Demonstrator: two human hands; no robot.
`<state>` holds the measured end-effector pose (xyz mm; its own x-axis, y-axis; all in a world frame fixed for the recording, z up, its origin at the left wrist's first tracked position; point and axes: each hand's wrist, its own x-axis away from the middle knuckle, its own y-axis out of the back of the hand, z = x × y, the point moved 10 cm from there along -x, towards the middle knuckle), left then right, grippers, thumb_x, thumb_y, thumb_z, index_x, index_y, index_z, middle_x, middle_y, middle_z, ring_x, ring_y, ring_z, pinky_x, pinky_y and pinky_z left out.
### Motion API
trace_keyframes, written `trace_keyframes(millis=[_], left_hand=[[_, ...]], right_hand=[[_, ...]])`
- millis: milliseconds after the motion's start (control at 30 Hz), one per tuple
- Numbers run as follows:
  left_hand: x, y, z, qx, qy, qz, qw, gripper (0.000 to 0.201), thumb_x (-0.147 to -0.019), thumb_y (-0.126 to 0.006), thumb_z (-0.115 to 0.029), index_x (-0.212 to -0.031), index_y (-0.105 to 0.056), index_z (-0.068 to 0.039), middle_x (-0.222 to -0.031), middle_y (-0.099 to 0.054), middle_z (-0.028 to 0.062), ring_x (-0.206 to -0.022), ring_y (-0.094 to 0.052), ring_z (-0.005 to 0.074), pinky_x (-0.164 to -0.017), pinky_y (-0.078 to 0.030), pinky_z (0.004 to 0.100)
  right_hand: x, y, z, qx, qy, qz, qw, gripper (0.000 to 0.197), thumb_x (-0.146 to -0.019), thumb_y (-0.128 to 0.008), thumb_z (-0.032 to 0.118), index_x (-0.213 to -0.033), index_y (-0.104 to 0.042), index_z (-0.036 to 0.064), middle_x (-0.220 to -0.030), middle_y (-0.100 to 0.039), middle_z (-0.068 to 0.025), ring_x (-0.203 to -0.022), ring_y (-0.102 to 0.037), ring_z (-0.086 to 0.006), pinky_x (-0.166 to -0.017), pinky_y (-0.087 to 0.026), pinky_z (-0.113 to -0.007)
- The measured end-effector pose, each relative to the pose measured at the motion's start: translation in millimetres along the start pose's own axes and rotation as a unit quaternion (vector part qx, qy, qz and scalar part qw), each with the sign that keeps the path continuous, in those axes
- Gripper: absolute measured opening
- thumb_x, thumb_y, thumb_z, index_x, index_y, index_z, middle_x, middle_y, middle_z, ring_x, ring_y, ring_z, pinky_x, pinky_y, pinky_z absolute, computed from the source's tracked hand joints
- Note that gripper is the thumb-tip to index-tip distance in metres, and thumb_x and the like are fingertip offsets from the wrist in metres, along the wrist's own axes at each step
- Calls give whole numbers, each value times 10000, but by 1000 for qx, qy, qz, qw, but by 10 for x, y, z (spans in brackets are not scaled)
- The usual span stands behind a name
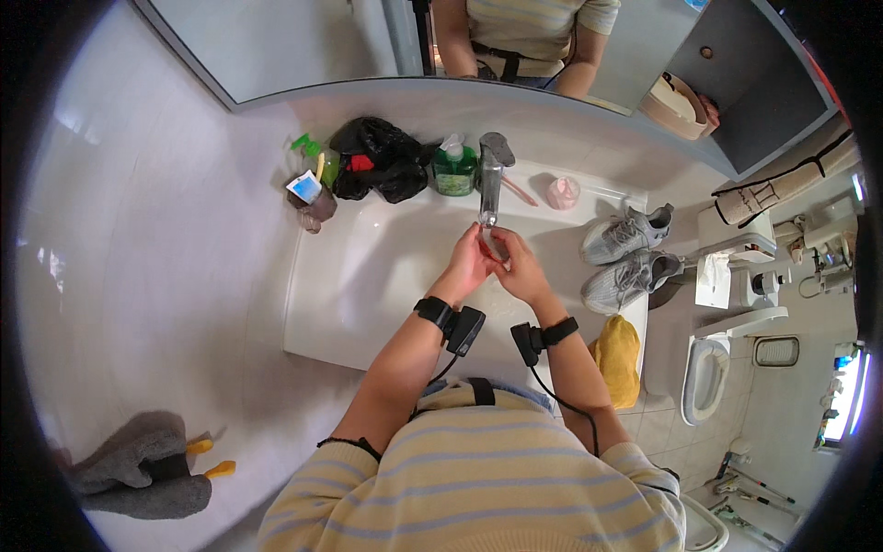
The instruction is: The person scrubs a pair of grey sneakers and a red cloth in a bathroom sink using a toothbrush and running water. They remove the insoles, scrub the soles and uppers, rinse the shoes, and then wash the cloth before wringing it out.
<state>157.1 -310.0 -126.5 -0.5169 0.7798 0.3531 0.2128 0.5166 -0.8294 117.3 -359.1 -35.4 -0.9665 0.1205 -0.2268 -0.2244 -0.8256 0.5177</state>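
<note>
Pink and small, a soap-like piece sits pinched between the left hand and right hand, fingers curled round it under the tap, over the far sink. Probably wet and slippery; best cupped.

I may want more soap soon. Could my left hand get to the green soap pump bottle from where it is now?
Probably yes. The left hand is under the tap, and the green soap pump bottle stands on the ledge just left of the tap, with only open basin between them.
</note>
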Motion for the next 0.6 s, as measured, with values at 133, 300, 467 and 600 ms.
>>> trace_keyframes(millis=[133,300,467,600], left_hand=[[134,64,4,-7,21,-58,998,412,-907,-384,-457,-1031,-525,-91,-962,-594,53,-878,-560,199,-794,-442,348],[350,525,-330,-509,29,-224,830,424,-874,-461,-406,-1082,-507,-40,-1028,-609,80,-967,-574,241,-844,-440,368],[793,1,-838,-805,-313,-286,414,449,-823,-560,-305,-1173,-490,-33,-961,-638,117,-884,-617,248,-756,-483,344],[433,162,-466,-602,-50,-113,789,429,-837,-566,-271,-1211,-480,-80,-929,-646,113,-864,-623,249,-750,-483,320]], right_hand=[[-78,-25,-157,65,-48,-40,996,199,-866,-534,186,-1014,-525,54,-933,-598,-129,-766,-601,-311,-653,-488,-370],[-122,-309,-880,-182,-195,-35,963,260,-925,-463,252,-884,-548,10,-656,-571,-68,-527,-558,-197,-524,-465,-326],[-109,-638,-746,-382,-286,8,879,322,-936,-440,303,-1000,-528,0,-844,-582,-43,-700,-549,-132,-607,-464,-277],[-75,-639,-749,-472,-296,21,830,312,-934,-442,270,-1115,-474,18,-960,-568,-62,-836,-555,-143,-710,-476,-291]])
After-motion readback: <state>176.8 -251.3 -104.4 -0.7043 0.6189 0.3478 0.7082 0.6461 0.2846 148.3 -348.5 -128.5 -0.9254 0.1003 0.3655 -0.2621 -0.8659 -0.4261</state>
